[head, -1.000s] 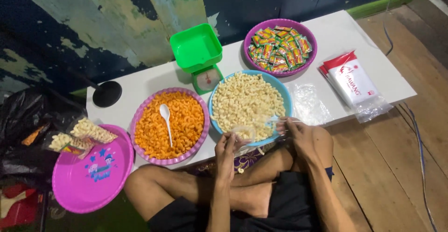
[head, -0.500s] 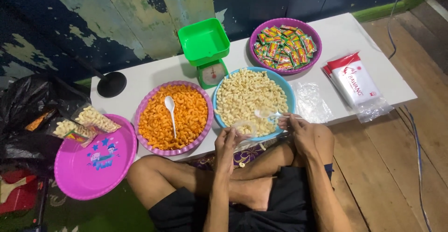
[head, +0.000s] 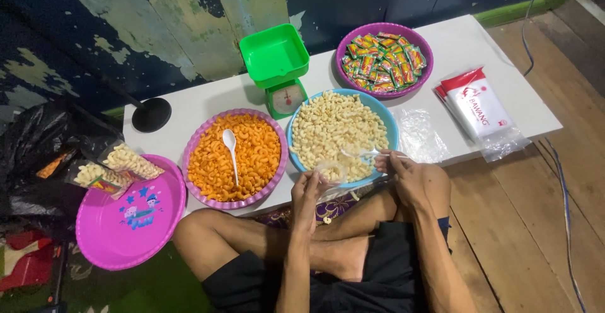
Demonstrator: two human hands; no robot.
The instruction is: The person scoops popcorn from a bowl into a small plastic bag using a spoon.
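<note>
I sit cross-legged at a low white table (head: 498,48). My left hand (head: 310,190) holds a small clear plastic bag (head: 332,173) at the near rim of a blue bowl (head: 389,119) of pale puffed snacks. My right hand (head: 403,173) grips a white spoon (head: 364,153) that lies over the snacks, just beside the bag. To the left stands a purple bowl (head: 190,150) of orange curled snacks with a second white spoon (head: 230,144) in it.
A green kitchen scale (head: 277,67) stands behind the bowls. A purple bowl of small wrapped sachets (head: 384,58) sits at the back right. Stacked clear bags (head: 482,111) lie to the right. A pink tray (head: 129,221) with filled snack bags (head: 116,165) rests at the left, by a black bag (head: 38,143).
The hands have stayed at the blue bowl's near rim with the bag and spoon. The view has shifted slightly; nothing else has moved.
</note>
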